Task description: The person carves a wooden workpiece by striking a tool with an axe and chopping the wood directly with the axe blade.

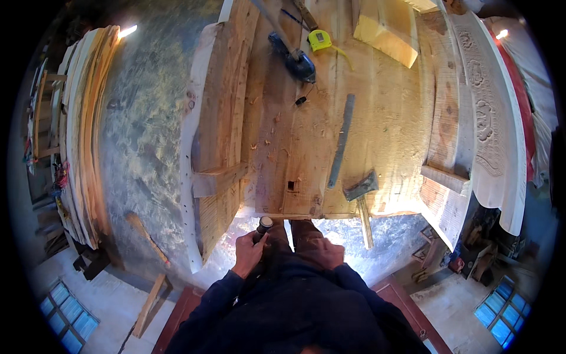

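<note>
Within left hand (249, 253): 1 dark cylinder (261, 231).

A head-worn fisheye camera looks steeply down past the wearer's chest (300, 304) toward the left hand (250, 252), right hand (331, 255) and wooden planks (386, 133) close by.

A woodworking workshop is indicated. A broad wooden surface (300, 135) is dotted with wood chips (253, 146), and a square hole (291, 186) is cut near its lower edge. A hatchet (360, 187), a yellow tape measure (319, 40) and a flat grey strip (341, 141) are laid there. Boards (88, 135) are gathered at upper left; a pale carved panel (486, 106) is seen at upper right.
</note>
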A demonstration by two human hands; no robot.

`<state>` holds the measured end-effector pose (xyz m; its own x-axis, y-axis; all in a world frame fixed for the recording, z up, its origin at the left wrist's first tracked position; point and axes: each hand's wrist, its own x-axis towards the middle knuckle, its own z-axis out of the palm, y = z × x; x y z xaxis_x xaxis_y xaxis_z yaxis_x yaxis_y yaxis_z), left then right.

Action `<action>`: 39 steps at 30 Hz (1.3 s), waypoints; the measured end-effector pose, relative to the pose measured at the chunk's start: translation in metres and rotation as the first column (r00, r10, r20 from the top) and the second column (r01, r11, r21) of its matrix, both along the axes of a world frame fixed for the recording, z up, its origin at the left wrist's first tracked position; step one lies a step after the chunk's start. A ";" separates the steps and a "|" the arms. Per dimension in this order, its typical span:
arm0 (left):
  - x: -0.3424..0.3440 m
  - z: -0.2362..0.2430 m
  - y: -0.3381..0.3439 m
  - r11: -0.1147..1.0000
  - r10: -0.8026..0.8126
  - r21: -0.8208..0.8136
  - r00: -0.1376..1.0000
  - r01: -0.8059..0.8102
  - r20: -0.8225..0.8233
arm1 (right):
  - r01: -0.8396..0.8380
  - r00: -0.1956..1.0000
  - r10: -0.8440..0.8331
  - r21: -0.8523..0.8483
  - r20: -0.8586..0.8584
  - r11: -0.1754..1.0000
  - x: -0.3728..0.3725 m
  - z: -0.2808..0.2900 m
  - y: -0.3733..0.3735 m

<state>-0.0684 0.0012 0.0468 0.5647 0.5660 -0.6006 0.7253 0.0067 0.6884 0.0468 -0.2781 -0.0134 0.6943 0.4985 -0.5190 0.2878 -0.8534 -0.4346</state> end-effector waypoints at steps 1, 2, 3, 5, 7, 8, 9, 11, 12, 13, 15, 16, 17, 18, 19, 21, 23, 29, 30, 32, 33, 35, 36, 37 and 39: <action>0.003 0.001 0.000 1.000 0.007 -0.017 1.000 -0.007 -0.004 | -0.002 0.988 -0.009 0.071 0.156 0.997 0.007 0.003 -0.010; 0.006 0.002 0.000 0.999 0.015 -0.034 1.000 -0.015 -0.009 | 0.132 0.960 -0.171 0.179 0.223 0.975 0.015 0.005 -0.022; 0.007 0.004 -0.002 0.998 0.024 -0.050 1.000 -0.024 -0.015 | 0.333 0.897 -0.368 0.173 0.244 0.927 0.021 -0.002 -0.038; 0.004 0.007 -0.006 0.991 0.122 -0.055 0.992 -0.119 0.041 | 0.263 0.844 -0.123 -0.203 0.523 0.943 0.037 -0.024 -0.083; -0.005 0.002 -0.010 0.984 0.180 -0.029 0.980 -0.178 0.084 | 0.476 0.803 -0.379 -0.111 0.460 0.873 0.060 -0.005 -0.083; -0.018 -0.001 -0.013 0.981 0.192 -0.005 0.977 -0.193 0.094 | 0.384 0.807 -0.280 -0.101 0.520 0.918 0.069 -0.003 -0.084; -0.030 -0.002 -0.016 0.980 0.195 0.016 0.976 -0.198 0.099 | 0.297 0.796 -0.187 -0.102 0.576 0.949 0.073 -0.003 -0.085; -0.033 0.013 -0.021 0.979 0.204 0.001 0.972 -0.205 0.116 | 0.351 0.902 -0.268 -0.217 0.338 0.911 0.067 -0.023 -0.104; -0.034 0.024 -0.025 0.978 0.208 0.005 0.969 -0.211 0.137 | 0.356 0.892 -0.273 -0.190 0.360 0.915 0.067 -0.038 -0.112; -0.031 0.033 -0.029 0.978 0.207 0.002 0.965 -0.210 0.164 | 0.387 0.895 -0.308 -0.218 0.324 0.896 0.069 -0.048 -0.118; -0.027 0.045 -0.036 0.975 0.223 -0.059 0.951 -0.215 0.216 | 0.434 0.894 -0.375 -0.268 0.246 0.860 0.080 -0.066 -0.123; -0.024 0.050 -0.036 0.974 0.222 -0.090 0.945 -0.206 0.241 | 0.453 0.891 -0.412 -0.307 0.191 0.837 0.087 -0.068 -0.118; -0.021 0.055 -0.036 0.973 0.223 -0.120 0.938 -0.197 0.264 | 0.320 0.942 -0.283 -0.227 0.182 0.920 0.090 -0.074 -0.120; -0.015 0.059 -0.036 0.976 0.206 -0.134 0.923 -0.170 0.325 | 0.444 0.878 -0.451 -0.079 -0.157 0.892 0.091 -0.075 -0.113; -0.012 0.062 -0.036 0.977 0.208 -0.131 0.899 -0.170 0.386 | 0.581 0.713 -0.494 0.023 -0.497 0.814 0.093 -0.069 -0.098; -0.006 0.068 -0.035 0.975 0.221 -0.135 0.838 -0.177 0.499 | 0.742 0.458 -0.408 0.087 -0.790 0.665 0.101 -0.037 -0.072; 0.003 0.078 -0.027 0.990 0.138 -0.097 0.828 -0.102 0.543 | 0.786 0.455 -0.415 0.137 -0.788 0.603 0.108 0.000 -0.046; 0.055 0.087 -0.014 0.925 0.379 -0.247 0.673 -0.287 0.636 | 0.710 0.692 -0.535 0.324 -0.483 0.625 0.054 0.033 -0.063; 0.068 0.091 -0.010 0.918 0.396 -0.269 0.642 -0.291 0.656 | 0.682 0.730 -0.596 0.404 -0.333 0.609 0.029 0.049 -0.065; 0.095 0.099 0.000 0.904 0.427 -0.313 0.578 -0.291 0.695 | 0.659 0.729 -0.677 0.363 -0.096 0.659 -0.009 0.065 -0.080; 0.104 0.089 0.008 0.919 0.395 -0.315 0.579 -0.239 0.713 | 0.740 0.640 -0.735 0.440 -0.225 0.510 -0.029 0.051 -0.097; 0.119 0.057 0.024 0.940 0.334 -0.307 0.573 -0.147 0.748 | 0.793 0.594 -0.721 0.413 -0.358 0.448 -0.050 0.045 -0.111; 0.128 0.047 0.030 0.939 0.332 -0.321 0.564 -0.122 0.756 | 0.842 0.535 -0.760 0.302 -0.369 0.446 -0.055 0.048 -0.114; 0.137 0.040 0.033 0.937 0.330 -0.335 0.556 -0.096 0.763 | 0.881 0.472 -0.800 0.186 -0.370 0.434 -0.063 0.052 -0.119; 0.154 0.029 0.039 0.933 0.326 -0.357 0.546 -0.051 0.772 | 0.709 0.701 -0.704 0.222 -0.117 0.669 -0.076 0.047 -0.123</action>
<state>0.0860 0.0404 0.0756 0.7815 0.6186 -0.0817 -0.1802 0.3492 0.9196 -0.0289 -0.4010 0.0331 0.8806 -0.0308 -0.4729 -0.3694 -0.6698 -0.6442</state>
